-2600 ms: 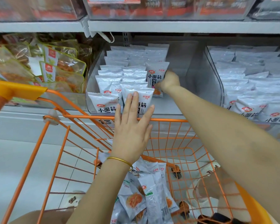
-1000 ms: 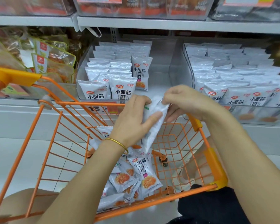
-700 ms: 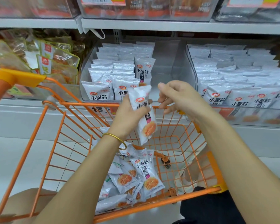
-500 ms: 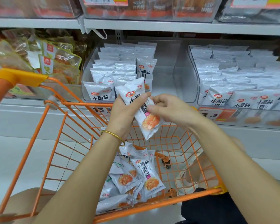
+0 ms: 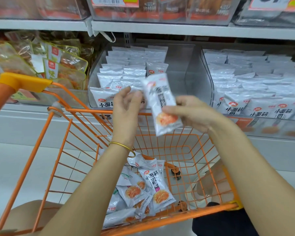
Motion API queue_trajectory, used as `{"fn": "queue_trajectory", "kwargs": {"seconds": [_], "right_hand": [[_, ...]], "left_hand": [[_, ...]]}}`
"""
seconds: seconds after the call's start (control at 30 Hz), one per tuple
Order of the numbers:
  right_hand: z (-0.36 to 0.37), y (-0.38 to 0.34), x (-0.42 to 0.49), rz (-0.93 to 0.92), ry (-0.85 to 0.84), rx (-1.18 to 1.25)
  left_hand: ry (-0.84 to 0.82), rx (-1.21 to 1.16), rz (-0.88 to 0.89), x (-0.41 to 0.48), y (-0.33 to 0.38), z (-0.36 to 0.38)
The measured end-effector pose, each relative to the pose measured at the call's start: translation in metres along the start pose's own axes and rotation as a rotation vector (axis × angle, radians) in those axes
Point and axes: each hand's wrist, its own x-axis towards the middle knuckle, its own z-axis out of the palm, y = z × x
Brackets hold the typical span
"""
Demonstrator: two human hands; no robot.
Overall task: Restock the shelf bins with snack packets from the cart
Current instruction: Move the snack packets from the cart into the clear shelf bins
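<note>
- My right hand (image 5: 194,113) is pinching a white snack packet (image 5: 160,103) between thumb and fingers, at the centre of the frame above the orange cart (image 5: 160,222).
- The packet is standing nearly upright, tilting slightly and blurred, in front of the middle bin (image 5: 191,77).
- My left hand (image 5: 126,104) is hovering just left of the packet, fingers loosely relaxed and grasping nothing; whether its fingertips are touching the packet I cannot tell.
- A heap of packets (image 5: 143,189) is lying in the cart's bottom, lower centre.
- Rows of packets (image 5: 124,72) are filling the middle bin's left side; the right bin (image 5: 207,74) is sitting packed full.
</note>
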Motion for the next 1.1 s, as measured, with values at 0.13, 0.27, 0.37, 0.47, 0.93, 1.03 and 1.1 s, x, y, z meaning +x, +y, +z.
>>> {"fn": "queue_trajectory", "kwargs": {"seconds": [0.13,0.27,0.37,0.47,0.93,1.03,1.1], "right_hand": [[-0.021,-0.025,0.033,-0.104,0.276,0.049],[-0.023,-0.023,0.085,-0.053,0.453,-0.168],[-0.017,-0.011,0.115,0.081,0.49,-0.421],[-0.013,-0.001,0.136,0.121,0.519,-0.504],[-0.011,-0.003,0.155,0.093,0.548,-0.588],[-0.014,-0.01,0.139,0.076,0.536,-0.607],[-0.015,-0.019,0.122,0.017,0.55,-0.654]], "left_hand": [[0.046,0.686,0.447,0.007,-0.013,-0.015],[-0.176,1.265,0.621,0.013,-0.036,-0.022],[-0.221,1.409,0.664,0.012,-0.046,-0.023],[-0.214,1.459,0.673,0.015,-0.05,-0.025],[-0.206,1.403,0.682,0.014,-0.052,-0.023],[-0.192,1.362,0.683,0.012,-0.049,-0.022],[-0.178,1.324,0.684,0.01,-0.046,-0.021]]}}
